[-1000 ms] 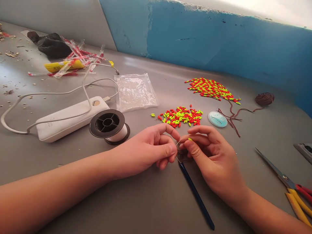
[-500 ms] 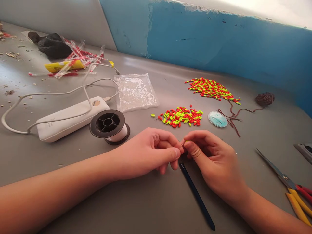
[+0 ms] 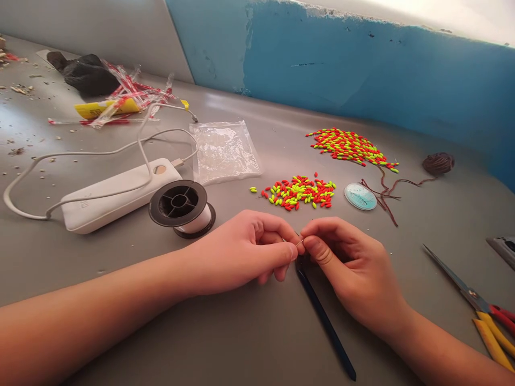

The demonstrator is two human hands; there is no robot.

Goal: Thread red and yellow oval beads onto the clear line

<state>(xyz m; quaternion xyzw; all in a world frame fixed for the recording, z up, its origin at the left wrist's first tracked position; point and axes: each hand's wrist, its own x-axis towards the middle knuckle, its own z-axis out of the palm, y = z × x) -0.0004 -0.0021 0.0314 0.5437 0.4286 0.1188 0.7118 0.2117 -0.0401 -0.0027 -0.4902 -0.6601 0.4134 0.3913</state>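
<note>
My left hand [image 3: 253, 252] pinches a thin pale strand [image 3: 300, 243] between thumb and forefinger. Facing it, my right hand [image 3: 350, 262] is also closed in a pinch, its fingertips at the strand's other side; what lies between them is too small to name. A dark blue stick [image 3: 328, 324] lies on the grey table just below the fingertips. Beyond the hands is a loose pile of red and yellow-green beads [image 3: 300, 192]. A larger cluster of similar beads [image 3: 352, 146] lies farther back.
A black-rimmed spool [image 3: 178, 205] and a white power bank [image 3: 120, 198] with cable are at left, a clear bag [image 3: 225, 150] behind. At right are a round teal disc [image 3: 360, 197], brown yarn ball [image 3: 438, 163] and scissors [image 3: 470, 293]. Wrappers [image 3: 132, 96] lie back left.
The fingertips of my right hand have shifted slightly and drawn closer together. The yellowish speck seen there before no longer shows, and the strand between the hands is clearer.
</note>
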